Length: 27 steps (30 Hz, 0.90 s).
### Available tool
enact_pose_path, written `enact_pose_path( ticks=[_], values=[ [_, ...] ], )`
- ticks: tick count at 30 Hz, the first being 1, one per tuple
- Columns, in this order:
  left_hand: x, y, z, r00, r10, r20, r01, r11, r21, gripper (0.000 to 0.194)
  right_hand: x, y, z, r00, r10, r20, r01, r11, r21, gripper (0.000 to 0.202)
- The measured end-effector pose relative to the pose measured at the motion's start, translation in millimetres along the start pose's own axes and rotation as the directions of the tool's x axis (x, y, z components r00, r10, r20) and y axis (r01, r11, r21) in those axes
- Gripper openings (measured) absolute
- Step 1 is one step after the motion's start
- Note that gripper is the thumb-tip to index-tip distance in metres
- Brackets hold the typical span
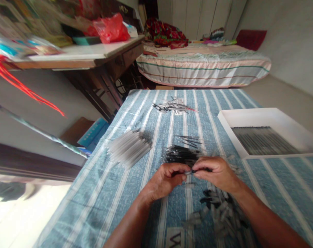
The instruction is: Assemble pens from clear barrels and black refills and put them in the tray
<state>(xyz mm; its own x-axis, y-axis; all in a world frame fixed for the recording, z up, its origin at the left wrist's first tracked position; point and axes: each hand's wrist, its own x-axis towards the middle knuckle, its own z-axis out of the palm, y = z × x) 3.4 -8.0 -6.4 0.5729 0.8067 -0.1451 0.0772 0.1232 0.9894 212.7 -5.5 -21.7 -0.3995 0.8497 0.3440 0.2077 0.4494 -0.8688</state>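
Observation:
My left hand point(169, 179) and my right hand point(215, 171) meet above the striped cloth. The left fingertips pinch a small greyish piece, and the right ones hold a small dark piece against it; both are blurred. Just beyond the hands lies a pile of thin black rods point(180, 154), with a few loose rods point(189, 140) behind it. Nearer to me, below the right hand, small grey and black pieces point(225, 213) are heaped. A stack of pale translucent tubes point(130, 148) lies left of the black pile.
A white tray point(233, 137) at the right holds a row of dark rods point(264, 139). Small thin parts point(171, 106) lie at the cloth's far end. A side table point(81, 55) with a red bag point(113, 29) stands left, and a bed point(202, 65) beyond.

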Motion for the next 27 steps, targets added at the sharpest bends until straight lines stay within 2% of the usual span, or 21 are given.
enact_pose_path(
  ticks=[12, 19, 27],
  values=[
    [0.9, -0.2, 0.2, 1.0, -0.008, 0.028, 0.007, 0.999, 0.05, 0.02, 0.2, -2.0, 3.1, 1.0, -0.005, 0.006, 0.005, 0.998, -0.062, 0.005],
    [1.2, -3.1, 0.2, 1.0, -0.014, -0.008, 0.015, 0.992, 0.125, 0.02, 0.7, -2.5, 6.7, 0.997, -0.061, 0.037, 0.065, 0.991, -0.114, 0.009],
    [1.4, -3.0, 0.5, 1.0, 0.017, 0.007, -0.018, 0.963, 0.269, 0.019, -0.4, -2.5, 8.0, 0.996, 0.037, 0.076, -0.028, 0.992, -0.124, 0.01]
  ],
)
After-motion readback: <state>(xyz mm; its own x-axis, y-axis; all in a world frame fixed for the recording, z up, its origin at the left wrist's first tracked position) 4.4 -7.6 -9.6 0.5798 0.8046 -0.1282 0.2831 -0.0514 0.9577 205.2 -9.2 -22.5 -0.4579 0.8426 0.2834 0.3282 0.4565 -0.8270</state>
